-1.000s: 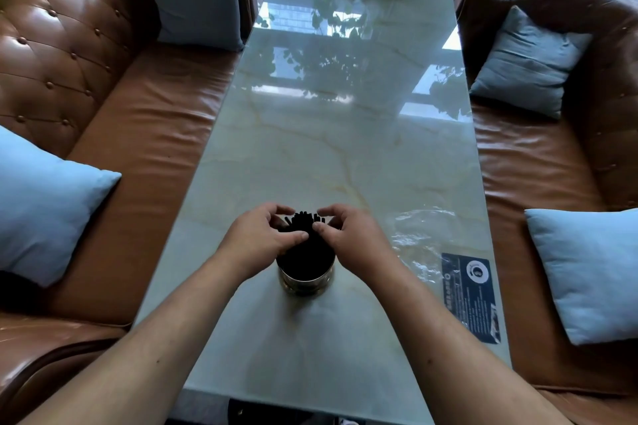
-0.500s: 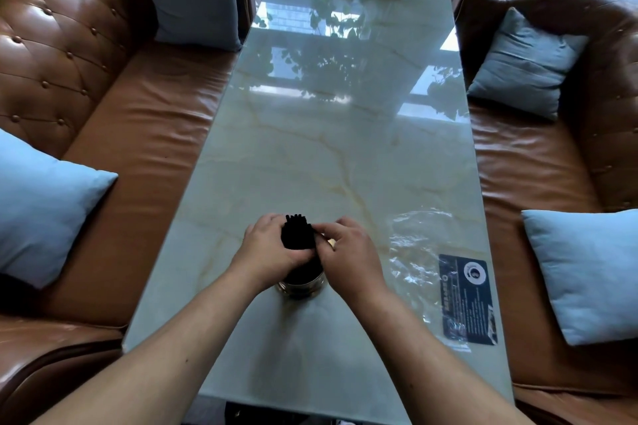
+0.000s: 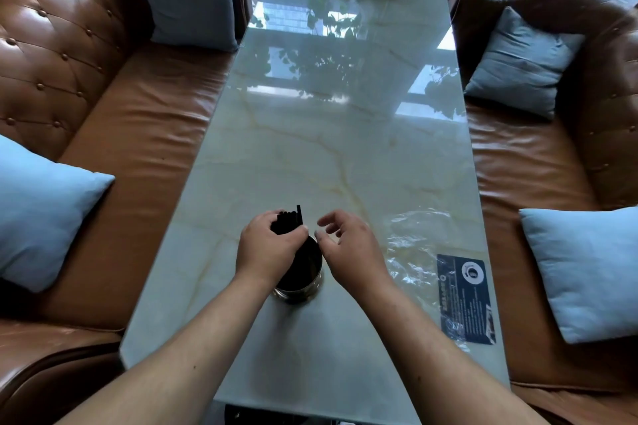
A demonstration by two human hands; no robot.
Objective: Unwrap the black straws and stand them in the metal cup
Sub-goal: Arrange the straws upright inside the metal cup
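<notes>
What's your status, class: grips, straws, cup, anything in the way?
Left grip holds black straws in metal cup. Right grip open beside cup. Clear wrapper right, not blocking.

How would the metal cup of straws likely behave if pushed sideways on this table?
The metal cup would probably slide easily: the table looks glossy. It may tip, since the black straws rise well above its rim. The left hand gripping the bundle likely steadies it.

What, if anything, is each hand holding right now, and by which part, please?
The left hand grips the black straws just below their top ends; the right hand holds nothing.
</notes>
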